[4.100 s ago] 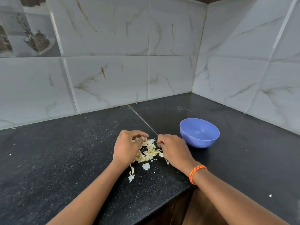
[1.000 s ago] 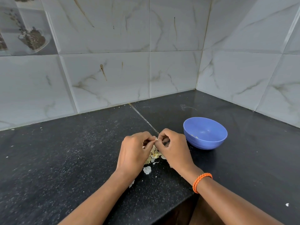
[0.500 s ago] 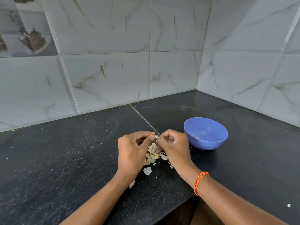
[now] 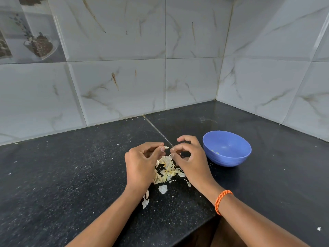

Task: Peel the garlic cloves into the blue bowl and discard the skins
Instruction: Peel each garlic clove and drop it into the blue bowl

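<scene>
My left hand [image 4: 140,164] pinches a small pale garlic clove [image 4: 166,147] between thumb and forefinger, just above the black counter. My right hand [image 4: 193,162] is right beside it, a small gap from the clove. Its thumb and forefinger are pinched together, apparently on a tiny scrap of skin, and its other fingers are curled above. A pile of peeled garlic skins [image 4: 167,171] lies on the counter below and between both hands. The blue bowl [image 4: 227,160] stands just right of my right hand, with a few small pale bits inside.
The black granite counter [image 4: 71,175] runs into a tiled corner behind the bowl. Loose skin flakes [image 4: 162,188] lie near my left wrist. The counter's front edge drops off below my right forearm, which wears an orange wristband [image 4: 221,200].
My hands were joined on the clove half a second ago and have now pulled slightly apart. The clove stays in my left hand. The right fingers have opened upward.
</scene>
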Motion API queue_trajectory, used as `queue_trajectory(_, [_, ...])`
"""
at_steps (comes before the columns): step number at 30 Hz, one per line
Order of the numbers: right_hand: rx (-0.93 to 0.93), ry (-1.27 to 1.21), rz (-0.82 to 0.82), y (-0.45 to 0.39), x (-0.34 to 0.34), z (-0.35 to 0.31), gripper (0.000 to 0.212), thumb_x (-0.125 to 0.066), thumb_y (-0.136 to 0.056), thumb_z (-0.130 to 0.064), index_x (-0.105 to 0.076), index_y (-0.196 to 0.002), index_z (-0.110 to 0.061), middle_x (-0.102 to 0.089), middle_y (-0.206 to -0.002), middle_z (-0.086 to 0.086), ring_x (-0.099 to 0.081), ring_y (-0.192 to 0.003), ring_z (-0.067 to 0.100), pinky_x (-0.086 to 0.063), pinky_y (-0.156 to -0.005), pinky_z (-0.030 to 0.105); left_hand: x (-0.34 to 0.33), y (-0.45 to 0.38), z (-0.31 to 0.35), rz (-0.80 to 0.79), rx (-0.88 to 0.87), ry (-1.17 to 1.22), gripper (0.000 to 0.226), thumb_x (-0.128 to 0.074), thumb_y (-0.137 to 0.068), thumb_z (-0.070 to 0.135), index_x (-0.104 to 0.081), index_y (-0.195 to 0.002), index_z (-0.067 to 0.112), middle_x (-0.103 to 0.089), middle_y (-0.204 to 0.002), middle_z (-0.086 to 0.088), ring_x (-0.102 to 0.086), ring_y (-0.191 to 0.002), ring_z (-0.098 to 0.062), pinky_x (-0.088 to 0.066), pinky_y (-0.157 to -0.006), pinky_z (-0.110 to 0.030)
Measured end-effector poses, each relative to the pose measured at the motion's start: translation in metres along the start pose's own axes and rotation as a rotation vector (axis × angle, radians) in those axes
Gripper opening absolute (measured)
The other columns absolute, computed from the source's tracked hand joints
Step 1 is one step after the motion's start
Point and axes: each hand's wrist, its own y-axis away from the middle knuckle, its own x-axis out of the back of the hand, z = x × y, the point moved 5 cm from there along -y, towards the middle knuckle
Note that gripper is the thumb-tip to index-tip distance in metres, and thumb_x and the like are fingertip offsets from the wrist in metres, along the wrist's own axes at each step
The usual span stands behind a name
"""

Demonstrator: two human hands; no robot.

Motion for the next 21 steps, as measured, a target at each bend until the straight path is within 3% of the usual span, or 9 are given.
queue_trajectory(5, [0.001, 0.086, 0.014, 0.0, 0.004, 0.001, 0.014, -0.09, -0.085, -0.02, -0.084, -0.085, -0.033, -0.058, -0.124, -0.019, -0.056, -0.126, 0.003, -0.057, -0.088, 0.035, 0.004, -0.003, -0.005, 0.026, 0.061, 0.033, 0.014, -0.086, -0.091, 0.016, -0.085, -0.105, 0.015, -0.084, -0.088, 0.003, -0.082, -0.084, -0.015, -0.068, -0.086, -0.04])
queue_trajectory(10, [0.023, 0.078, -0.053, 0.0, 0.0, -0.004, 0.006, -0.08, -0.096, -0.023, -0.086, -0.096, -0.024, -0.061, -0.117, -0.015, -0.061, -0.116, 0.006, -0.044, -0.083, 0.017, 0.003, -0.005, -0.009, -0.004, 0.069, 0.011, 0.016, -0.087, -0.091, 0.013, -0.085, -0.106, 0.018, -0.084, -0.092, 0.005, -0.082, -0.088, -0.014, -0.067, -0.087, -0.039])
queue_trajectory(15, [0.026, 0.061, -0.078, 0.001, -0.004, -0.007, 0.023, -0.07, -0.103, -0.031, -0.083, -0.089, -0.018, -0.062, -0.11, -0.014, -0.065, -0.103, 0.012, -0.047, -0.08, 0.02, 0.001, -0.005, -0.011, -0.03, 0.047, 0.004, 0.015, -0.088, -0.09, 0.013, -0.084, -0.102, 0.021, -0.083, -0.092, 0.006, -0.081, -0.089, -0.014, -0.067, -0.088, -0.04])
queue_trajectory(18, [0.056, 0.12, -0.056, 0.002, -0.001, -0.005, 0.009, -0.076, -0.099, -0.022, -0.085, -0.099, -0.022, -0.062, -0.109, -0.015, -0.064, -0.107, 0.009, -0.048, -0.084, 0.014, 0.0, -0.004, -0.011, -0.042, 0.044, 0.006, 0.012, -0.088, -0.089, 0.016, -0.084, -0.1, 0.018, -0.083, -0.09, 0.004, -0.081, -0.088, -0.015, -0.067, -0.088, -0.041])
queue_trajectory(21, [0.082, 0.163, -0.069, 0.001, -0.003, -0.003, 0.03, -0.068, -0.101, 0.001, -0.084, -0.111, -0.022, -0.06, -0.111, -0.014, -0.063, -0.107, 0.007, -0.05, -0.087, 0.013, 0.0, -0.003, -0.012, -0.039, 0.034, 0.004, 0.009, -0.088, -0.089, 0.016, -0.085, -0.097, 0.017, -0.083, -0.088, 0.003, -0.082, -0.085, -0.017, -0.067, -0.087, -0.045])
